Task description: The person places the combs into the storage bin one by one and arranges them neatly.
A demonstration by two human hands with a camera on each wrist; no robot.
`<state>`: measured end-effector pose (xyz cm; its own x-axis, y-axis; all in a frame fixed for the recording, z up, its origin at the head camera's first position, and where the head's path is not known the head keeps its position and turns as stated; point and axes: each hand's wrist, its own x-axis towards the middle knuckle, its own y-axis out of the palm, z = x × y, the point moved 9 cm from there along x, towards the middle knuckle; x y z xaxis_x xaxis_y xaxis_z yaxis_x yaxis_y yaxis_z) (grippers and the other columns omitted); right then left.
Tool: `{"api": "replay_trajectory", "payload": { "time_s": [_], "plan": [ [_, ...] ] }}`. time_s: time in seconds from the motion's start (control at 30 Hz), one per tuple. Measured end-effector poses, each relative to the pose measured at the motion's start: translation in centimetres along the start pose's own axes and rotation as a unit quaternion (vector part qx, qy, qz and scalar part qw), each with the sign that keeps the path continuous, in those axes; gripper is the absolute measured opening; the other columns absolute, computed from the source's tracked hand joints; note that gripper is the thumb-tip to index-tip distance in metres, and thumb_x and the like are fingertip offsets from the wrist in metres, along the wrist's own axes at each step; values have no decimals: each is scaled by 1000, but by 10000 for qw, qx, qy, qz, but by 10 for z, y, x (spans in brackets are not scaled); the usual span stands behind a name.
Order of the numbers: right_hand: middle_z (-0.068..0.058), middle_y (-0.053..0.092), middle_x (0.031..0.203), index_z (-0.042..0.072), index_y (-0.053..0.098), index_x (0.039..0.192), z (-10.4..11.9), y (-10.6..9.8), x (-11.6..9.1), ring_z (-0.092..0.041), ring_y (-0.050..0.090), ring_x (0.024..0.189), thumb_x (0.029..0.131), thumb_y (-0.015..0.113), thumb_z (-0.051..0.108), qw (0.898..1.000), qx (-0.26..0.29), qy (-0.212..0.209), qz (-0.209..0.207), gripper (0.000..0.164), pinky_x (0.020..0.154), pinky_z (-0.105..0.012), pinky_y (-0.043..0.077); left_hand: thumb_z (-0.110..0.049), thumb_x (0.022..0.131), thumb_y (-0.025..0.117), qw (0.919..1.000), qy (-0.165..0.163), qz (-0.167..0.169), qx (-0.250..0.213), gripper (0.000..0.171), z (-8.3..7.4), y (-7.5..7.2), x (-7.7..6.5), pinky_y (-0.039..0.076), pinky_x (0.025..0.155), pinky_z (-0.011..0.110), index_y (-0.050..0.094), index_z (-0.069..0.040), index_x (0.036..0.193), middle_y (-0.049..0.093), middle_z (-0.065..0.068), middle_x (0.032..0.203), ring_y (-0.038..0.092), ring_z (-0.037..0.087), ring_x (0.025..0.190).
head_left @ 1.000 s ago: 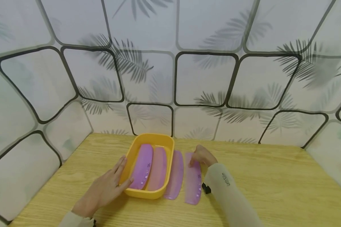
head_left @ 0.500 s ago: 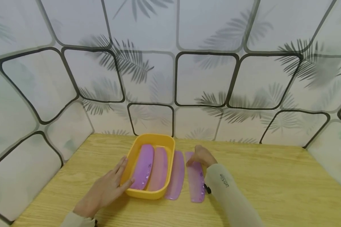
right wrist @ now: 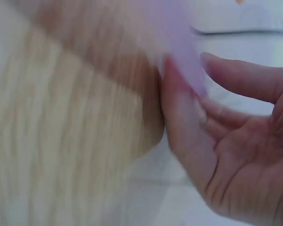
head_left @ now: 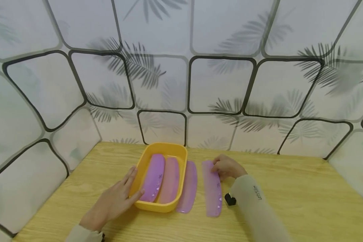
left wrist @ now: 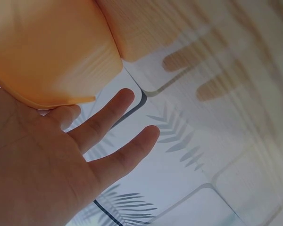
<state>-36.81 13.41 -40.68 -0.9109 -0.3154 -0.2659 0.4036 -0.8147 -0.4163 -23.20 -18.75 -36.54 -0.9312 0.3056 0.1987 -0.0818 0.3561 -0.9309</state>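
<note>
A yellow plastic tray holds a solid purple comb on its left and a paler, see-through pinkish comb beside it. Against the tray's left side rests my left hand, its thumb over the near left rim. In the left wrist view its other fingers stretch out straight past the tray's wall. My right hand pinches the far end of a light purple comb between thumb and finger. In the right wrist view this comb is blurred. Another purple comb lies between it and the tray.
A light wood-grain table carries everything. Behind it and at both sides stand pale walls with a dark-outlined block and leaf pattern. A black wrist strap piece sits at my right sleeve.
My right hand has shifted right, taking the light purple comb along and away from the neighbouring comb. The left hand and the tray stay in place.
</note>
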Motion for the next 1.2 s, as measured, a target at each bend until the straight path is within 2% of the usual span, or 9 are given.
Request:
{"api": "replay_trajectory", "payload": {
  "time_s": [0.03,0.07,0.13,0.23,0.37,0.57,0.8,1.2],
  "plan": [
    [-6,51,74,-11,59,90,-3,-1,-1,-14,46,62,83,56,-11,9999,88,10,107,7,53,-25,44,-48,103,52,10000,8,3,11,79,0,0,0,44,105,57,32,8,154,30,23,161,47,45,134],
    [-10,57,81,-15,60,104,-6,-3,-2,-15,51,65,85,55,-10,9997,179,22,176,20,54,-27,48,-49,103,51,10000,13,13,27,79,-1,0,1,44,105,57,32,8,154,29,23,161,47,45,134],
    [-17,64,96,-18,52,130,-11,-6,-5,-19,58,74,87,54,-9,9990,359,118,220,44,59,-30,55,-48,104,51,10000,12,38,30,79,-1,1,1,44,105,57,31,9,154,29,23,161,46,45,135],
    [-23,65,105,-16,42,142,-14,-12,-7,-23,62,81,90,54,-9,9978,602,212,181,54,63,-34,58,-49,104,50,10000,-9,47,16,79,-1,1,1,43,106,57,31,9,154,29,24,161,45,45,136],
    [-23,64,104,-15,37,146,-13,-15,-8,-25,63,83,91,53,-13,9957,899,162,170,57,65,-35,58,-48,103,51,10000,-11,-2,-7,79,0,1,1,44,105,57,31,9,154,30,24,160,46,45,135],
    [-17,65,95,-11,38,147,-11,-19,-8,-18,62,72,93,55,-9,9933,1141,37,184,57,58,-27,55,-49,104,51,10000,-32,52,-37,79,0,2,1,43,105,57,31,8,154,29,23,161,46,45,135],
    [-14,67,99,-14,35,146,-8,-21,-6,-18,67,81,98,52,-10,9852,1696,-166,207,52,71,-35,61,-49,104,50,9999,-52,108,-57,79,0,3,2,43,106,57,29,8,155,28,24,161,45,46,136],
    [-13,66,102,-14,37,144,-2,-25,-5,-17,68,83,98,55,-8,9801,1977,-168,9,50,71,-30,61,-48,103,51,10000,33,-44,-8,79,-1,0,1,45,104,58,31,9,154,31,24,160,48,46,133]
  ]
}}
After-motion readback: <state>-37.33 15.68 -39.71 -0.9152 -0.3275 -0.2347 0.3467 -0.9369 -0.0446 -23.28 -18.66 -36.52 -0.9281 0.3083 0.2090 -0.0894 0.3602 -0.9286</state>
